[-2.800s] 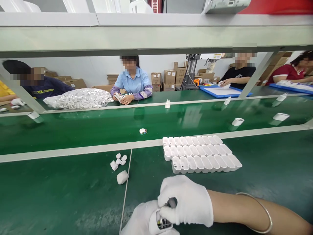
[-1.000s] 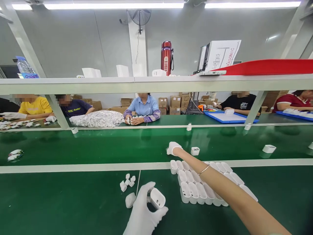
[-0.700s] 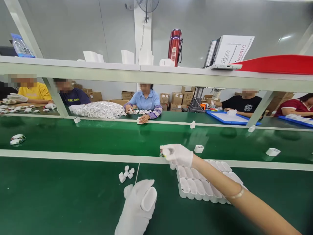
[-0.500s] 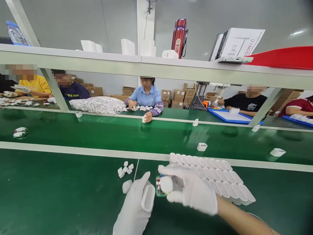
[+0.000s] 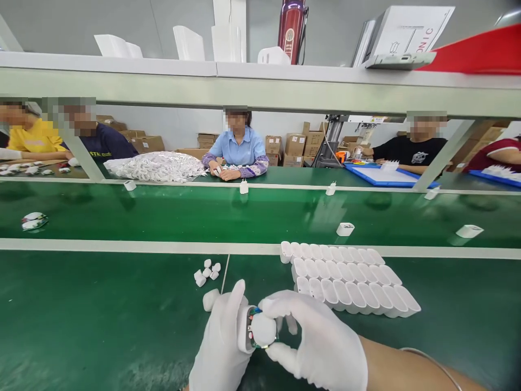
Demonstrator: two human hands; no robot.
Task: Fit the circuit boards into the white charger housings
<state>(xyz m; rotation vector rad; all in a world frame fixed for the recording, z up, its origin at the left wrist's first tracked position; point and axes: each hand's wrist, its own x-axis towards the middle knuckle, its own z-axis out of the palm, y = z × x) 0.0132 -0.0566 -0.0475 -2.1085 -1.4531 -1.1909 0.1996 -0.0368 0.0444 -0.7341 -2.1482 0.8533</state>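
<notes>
The left hand (image 5: 222, 342) is closed around the white shell (image 5: 245, 332). The right hand (image 5: 321, 347) pinches the white-capped insert (image 5: 264, 329) at the shell's opening, at 7 o'clock from the rows of empty shells (image 5: 358, 282).

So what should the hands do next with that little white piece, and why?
Probably push the plug piece straight into the white shell. The right hand pinches it right at the shell's open end, its circuit board showing between them, and the left hand grips the shell.
</notes>
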